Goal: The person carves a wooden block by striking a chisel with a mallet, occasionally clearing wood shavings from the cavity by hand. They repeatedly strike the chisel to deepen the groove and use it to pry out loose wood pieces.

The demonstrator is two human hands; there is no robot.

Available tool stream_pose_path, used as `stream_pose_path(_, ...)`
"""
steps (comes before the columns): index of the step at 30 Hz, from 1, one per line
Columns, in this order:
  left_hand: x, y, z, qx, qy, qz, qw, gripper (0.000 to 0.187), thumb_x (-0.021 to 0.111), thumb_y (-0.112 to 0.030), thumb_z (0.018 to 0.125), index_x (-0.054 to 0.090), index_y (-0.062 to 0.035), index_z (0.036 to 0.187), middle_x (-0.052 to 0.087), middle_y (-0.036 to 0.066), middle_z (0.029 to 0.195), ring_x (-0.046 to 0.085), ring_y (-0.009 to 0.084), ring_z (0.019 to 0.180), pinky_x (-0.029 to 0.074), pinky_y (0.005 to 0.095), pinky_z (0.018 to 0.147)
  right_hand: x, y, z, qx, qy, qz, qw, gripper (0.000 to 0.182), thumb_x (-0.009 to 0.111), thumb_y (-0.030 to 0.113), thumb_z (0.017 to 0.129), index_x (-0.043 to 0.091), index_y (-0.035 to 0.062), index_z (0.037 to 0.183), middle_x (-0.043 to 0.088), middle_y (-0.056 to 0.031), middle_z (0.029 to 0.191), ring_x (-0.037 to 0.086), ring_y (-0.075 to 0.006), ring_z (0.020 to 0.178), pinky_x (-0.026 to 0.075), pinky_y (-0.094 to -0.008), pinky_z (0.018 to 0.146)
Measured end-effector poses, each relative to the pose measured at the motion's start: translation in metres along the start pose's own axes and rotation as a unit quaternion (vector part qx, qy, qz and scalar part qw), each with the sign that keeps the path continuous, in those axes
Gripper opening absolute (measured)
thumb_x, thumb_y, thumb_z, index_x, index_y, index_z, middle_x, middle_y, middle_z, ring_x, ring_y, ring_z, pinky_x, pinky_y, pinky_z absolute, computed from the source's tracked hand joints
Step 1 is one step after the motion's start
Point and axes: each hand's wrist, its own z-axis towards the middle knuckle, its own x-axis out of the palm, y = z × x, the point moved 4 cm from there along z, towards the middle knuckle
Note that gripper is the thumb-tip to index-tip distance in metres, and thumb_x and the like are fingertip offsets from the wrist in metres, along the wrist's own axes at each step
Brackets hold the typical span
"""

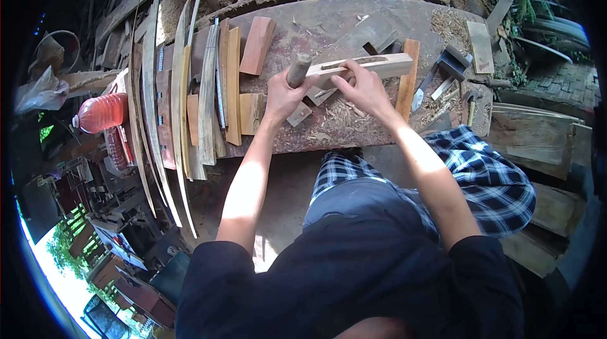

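In the head view, my left hand (284, 95) is closed round a short, thick round wooden stick (299, 68) standing upright in the fist. Its lower end is hidden. A pale wooden piece with a long slot (389, 66) in its upper face reaches from beside the left hand out to the right, above the bench. My right hand (363, 89) has its fingers bent over this piece, gripping it near the slot. A small block (299, 114) lies below the left hand. Wood shavings (344, 117) are scattered under both hands.
The worn workbench (297, 143) carries several long wooden strips (207, 92) on the left and a reddish block (257, 45). At the right lie a brown board (408, 83) and a dark metal tool (452, 64). A bottle of pink liquid (104, 113) stands far left.
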Motion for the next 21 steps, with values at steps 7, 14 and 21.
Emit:
stream_pose_path(7, -0.010, 0.046, -0.027, -0.123, -0.081, 0.033, 0.989, 0.034, 0.082, -0.030, 0.089, 0.074, -0.0009, 0.102, 0.067, 0.001, 0.069, 0.058, 0.0082, 0.062, 0.048, 0.0284, 0.059, -0.022, -0.066, 0.070, 0.284, -0.089, 0.437, 0.849, 0.033, 0.058, 0.028, 0.099, 0.063, 0.0049, 0.122, 0.066, -0.0092, 0.077, 0.060, -0.0132, 0.056, 0.054, -0.0298, 0.052)
stream_pose_path(14, -0.006, 0.086, -0.036, -0.056, -0.073, -0.044, 0.995, 0.043, 0.085, -0.028, 0.086, 0.071, -0.0007, 0.116, 0.071, 0.002, 0.085, 0.063, 0.0116, 0.078, 0.052, 0.0302, 0.074, -0.025, -0.155, -0.037, 0.191, -0.296, -0.076, 0.933, 0.059, 0.070, 0.032, 0.090, 0.050, 0.0101, 0.141, 0.057, -0.0212, 0.127, 0.055, -0.0400, 0.120, 0.044, -0.0494, 0.103)
stream_pose_path(21, -0.003, 0.089, -0.024, -0.076, -0.048, 0.069, 0.994, 0.051, 0.087, -0.025, 0.079, 0.070, 0.0001, 0.121, 0.075, 0.015, 0.103, 0.072, 0.0222, 0.095, 0.054, 0.0335, 0.086, 0.020, -0.205, -0.074, 0.359, -0.079, -0.108, 0.924, 0.085, 0.077, 0.041, 0.082, 0.034, 0.0101, 0.149, 0.044, -0.0236, 0.145, 0.044, -0.0450, 0.135, 0.042, -0.0542, 0.110)
